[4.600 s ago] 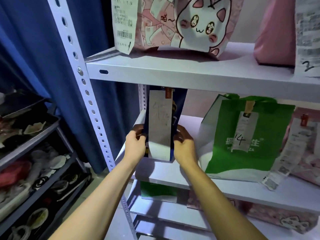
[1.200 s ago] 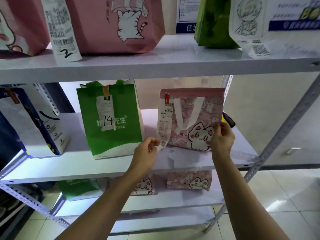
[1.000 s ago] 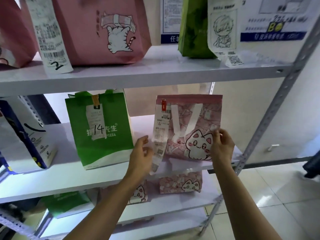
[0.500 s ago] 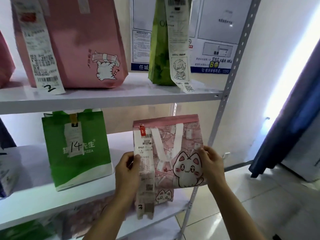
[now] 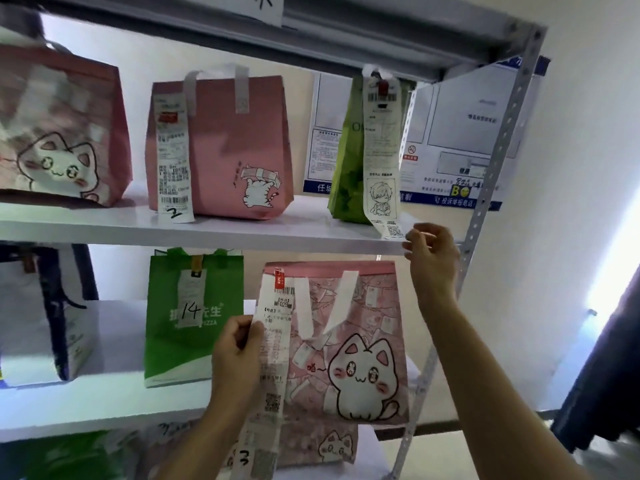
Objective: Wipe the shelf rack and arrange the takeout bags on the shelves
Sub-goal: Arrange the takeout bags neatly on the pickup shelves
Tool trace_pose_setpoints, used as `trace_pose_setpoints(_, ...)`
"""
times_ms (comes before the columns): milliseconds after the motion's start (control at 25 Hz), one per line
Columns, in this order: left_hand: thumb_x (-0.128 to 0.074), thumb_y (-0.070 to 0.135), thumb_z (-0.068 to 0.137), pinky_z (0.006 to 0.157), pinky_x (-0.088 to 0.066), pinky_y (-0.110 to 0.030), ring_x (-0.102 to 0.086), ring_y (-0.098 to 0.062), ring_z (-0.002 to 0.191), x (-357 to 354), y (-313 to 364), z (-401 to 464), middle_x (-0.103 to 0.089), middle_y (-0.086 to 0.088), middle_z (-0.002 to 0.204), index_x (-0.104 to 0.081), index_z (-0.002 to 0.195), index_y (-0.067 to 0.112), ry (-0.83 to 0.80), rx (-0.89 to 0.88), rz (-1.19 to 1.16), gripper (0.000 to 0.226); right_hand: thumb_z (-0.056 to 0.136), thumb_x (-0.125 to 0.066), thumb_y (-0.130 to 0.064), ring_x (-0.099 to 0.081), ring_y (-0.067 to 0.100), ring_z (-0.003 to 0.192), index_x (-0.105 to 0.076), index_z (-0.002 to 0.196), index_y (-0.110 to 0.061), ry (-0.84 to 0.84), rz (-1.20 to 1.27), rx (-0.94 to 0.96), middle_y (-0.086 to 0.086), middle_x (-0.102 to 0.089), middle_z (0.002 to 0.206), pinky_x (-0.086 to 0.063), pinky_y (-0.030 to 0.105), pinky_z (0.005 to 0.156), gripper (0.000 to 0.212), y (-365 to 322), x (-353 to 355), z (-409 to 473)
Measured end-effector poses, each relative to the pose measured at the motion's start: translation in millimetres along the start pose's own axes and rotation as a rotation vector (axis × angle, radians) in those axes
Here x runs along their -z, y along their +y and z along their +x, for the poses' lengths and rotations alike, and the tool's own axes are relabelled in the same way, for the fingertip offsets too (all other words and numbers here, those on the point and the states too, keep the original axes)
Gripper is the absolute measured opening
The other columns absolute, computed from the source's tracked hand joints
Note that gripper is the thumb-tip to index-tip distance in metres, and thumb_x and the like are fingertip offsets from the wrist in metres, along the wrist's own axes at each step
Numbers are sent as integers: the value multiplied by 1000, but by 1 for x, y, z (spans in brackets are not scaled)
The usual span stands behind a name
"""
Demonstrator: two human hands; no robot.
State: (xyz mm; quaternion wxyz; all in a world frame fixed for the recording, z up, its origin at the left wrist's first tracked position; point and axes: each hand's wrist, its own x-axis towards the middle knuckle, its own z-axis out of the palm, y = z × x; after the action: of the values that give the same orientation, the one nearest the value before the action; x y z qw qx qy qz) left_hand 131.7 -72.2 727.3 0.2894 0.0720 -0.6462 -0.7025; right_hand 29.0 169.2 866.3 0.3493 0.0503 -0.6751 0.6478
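A pink cat takeout bag stands at the right end of the middle shelf of the white rack. My left hand pinches its long receipt, which hangs past the shelf edge and bears a "3". My right hand is raised at the front edge of the upper shelf, fingers loosely curled, nothing visible in them. It is just right of the receipt end hanging from an olive green bag.
Green bag "14" and a white-and-blue bag share the middle shelf. The upper shelf holds a pink bag marked "2" and another cat bag. Rack upright at right; dark curtain beyond. More bags below.
My right hand let go of the pink cat bag's side and rose to the upper shelf's edge. My left hand stays on the receipt. The view tilted upward.
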Motion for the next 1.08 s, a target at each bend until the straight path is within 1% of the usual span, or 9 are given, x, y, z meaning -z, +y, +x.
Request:
trace_pose_setpoints(160,-54,24,100,73,-60,-35,-72,-17,87,-4,1,-4,-73,1,96,-63,97,23,101,-16,33,10,95,-62,-25,-63,10,89,-59,121,-17,-56,-48,-2,-2,-67,109,-52,23,67,27,-16,-41,75)
trace_pose_setpoints(280,-55,27,99,70,-59,-29,-73,-12,85,-8,2,-8,-75,4,96,-64,96,28,184,-41,54,9,98,-59,-29,-58,6,84,-54,131,-19,-97,-104,-38,-1,-63,119,-42,16,58,35,-17,-56,122)
trace_pose_setpoints(440,-58,23,98,63,-58,-22,-73,-11,82,-14,4,-17,-76,4,94,-65,96,24,271,-88,89,7,96,-64,-36,-59,17,108,-48,140,-21,-195,-36,-99,0,-55,134,-54,32,82,49,-11,-69,165)
trace_pose_setpoints(520,-59,22,97,59,-57,-19,-73,-8,81,-17,5,-23,-77,8,95,-65,97,20,307,-122,115,7,93,-67,-37,-66,11,97,-58,133,-23,-229,19,-107,-6,-64,125,-55,28,72,43,-10,-75,178)
trace_pose_setpoints(640,-59,20,98,59,-57,-17,-73,-4,80,-19,6,-31,-76,15,94,-66,98,19,347,-147,146,7,93,-68,-33,-68,2,78,-74,98,-31,-250,71,-119,-15,-73,90,-60,27,71,8,-9,-81,186)
trace_pose_setpoints(720,-58,19,98,57,-57,-19,-73,-5,79,-19,5,-37,-76,15,94,-66,97,22,365,-143,142,8,93,-68,-28,-68,2,75,-71,83,-33,-236,103,-125,-17,-71,81,-60,26,70,12,-7,-81,183)
trace_pose_setpoints(800,-58,18,98,58,-57,-20,-73,-5,79,-18,5,-43,-77,13,93,-66,96,22,379,-151,142,8,93,-68,-24,-68,2,75,-72,87,-29,-222,169,-145,-16,-71,81,-60,23,66,9,-9,-79,176)
trace_pose_setpoints(960,-58,21,98,58,-56,-16,-72,-4,80,-8,9,-54,-76,4,90,-64,96,22,394,-171,143,7,93,-69,-23,-70,8,80,-67,85,-31,-173,326,-198,-12,-71,89,-61,24,71,12,-24,-60,150)
trace_pose_setpoints(1080,-57,23,99,58,-56,-16,-71,-2,80,8,13,-60,-74,2,92,-63,97,21,381,-186,171,7,93,-70,-21,-68,3,63,-65,76,-34,-127,378,-196,-16,-66,78,-52,11,50,22,-45,-33,123)
